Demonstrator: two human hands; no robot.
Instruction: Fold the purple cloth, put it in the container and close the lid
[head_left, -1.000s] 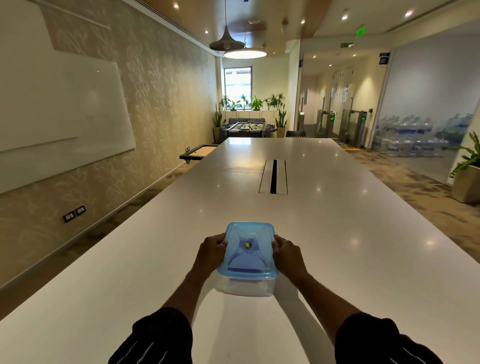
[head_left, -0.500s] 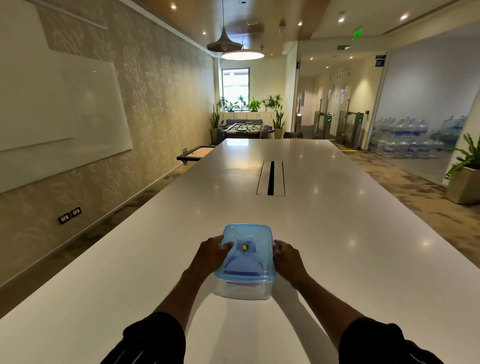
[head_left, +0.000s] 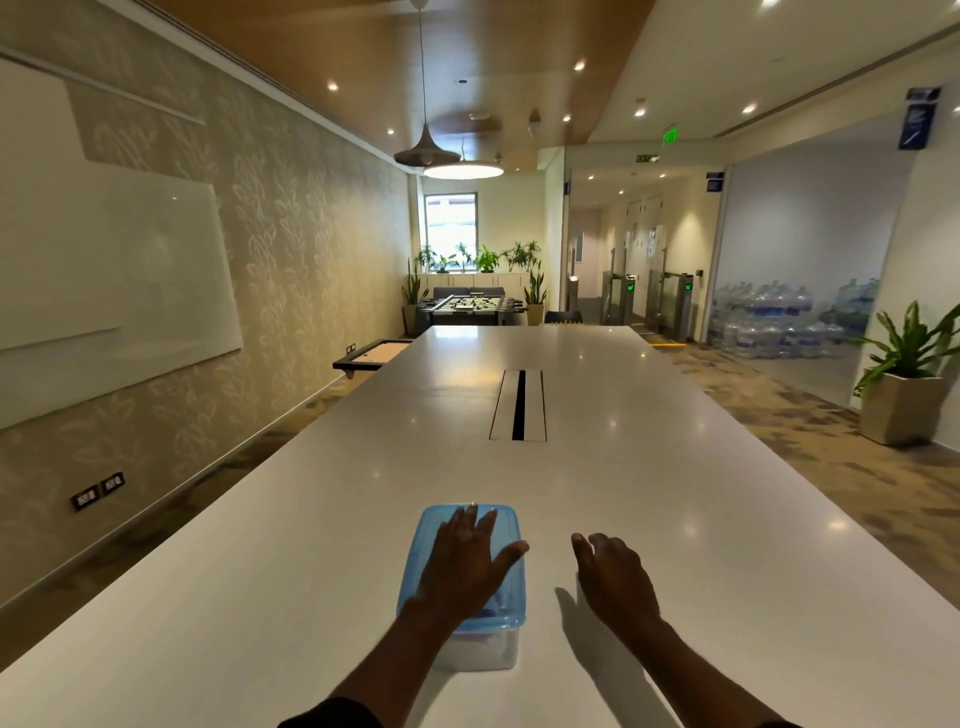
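A clear plastic container stands on the white table near its front edge, with a translucent blue lid on top. A hint of purple cloth shows through the lid's near right corner. My left hand lies flat on the lid, palm down, fingers spread. To the right of the container my right hand hovers just above the table, apart from the box, fingers loosely curled and holding nothing.
A long cable slot runs down the middle of the table beyond the container. A planter stands on the floor at the right. A small low table sits off the far left edge.
Both hands gripped the container's sides before. Now my left hand has moved on top of the lid and my right hand has let go and drawn off to the right.
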